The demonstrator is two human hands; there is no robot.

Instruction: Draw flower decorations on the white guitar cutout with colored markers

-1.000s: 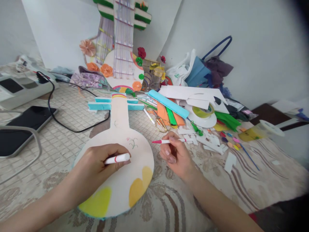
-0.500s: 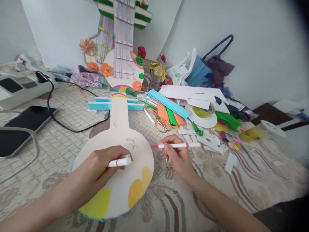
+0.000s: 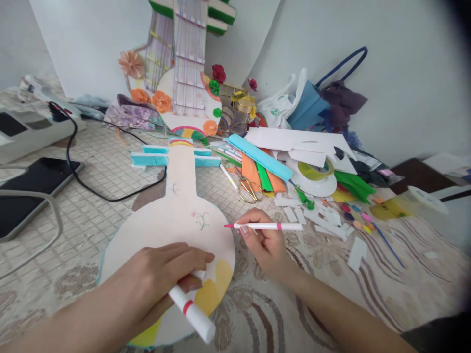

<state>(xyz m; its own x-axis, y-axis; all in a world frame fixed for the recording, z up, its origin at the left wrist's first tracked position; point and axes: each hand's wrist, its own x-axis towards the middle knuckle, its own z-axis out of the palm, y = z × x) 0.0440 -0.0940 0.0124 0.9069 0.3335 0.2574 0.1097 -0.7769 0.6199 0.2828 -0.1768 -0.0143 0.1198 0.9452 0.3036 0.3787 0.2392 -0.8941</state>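
A cream cardboard guitar cutout (image 3: pixel 180 215) lies flat on the patterned tablecloth, with a small flower drawn on its round body and yellow patches near the lower edge. My left hand (image 3: pixel 162 279) rests on that round body and grips a white marker cap (image 3: pixel 192 314) with a red band, pointing down and right. My right hand (image 3: pixel 263 245) sits just right of the cutout and holds an uncapped pink marker (image 3: pixel 263 226) level, its tip aimed left at the cutout's right edge.
A decorated model guitar (image 3: pixel 187 93) leans on the wall behind. Scissors (image 3: pixel 250 191), a tape roll (image 3: pixel 314 171), coloured paper strips and white scraps crowd the right. A black tablet (image 3: pixel 33 184) and a black cable (image 3: pixel 95 191) lie at left.
My left hand slid down the cutout toward me and the cap swung to point down-right. My right hand turned the pink marker level and brought its tip closer to the cutout.
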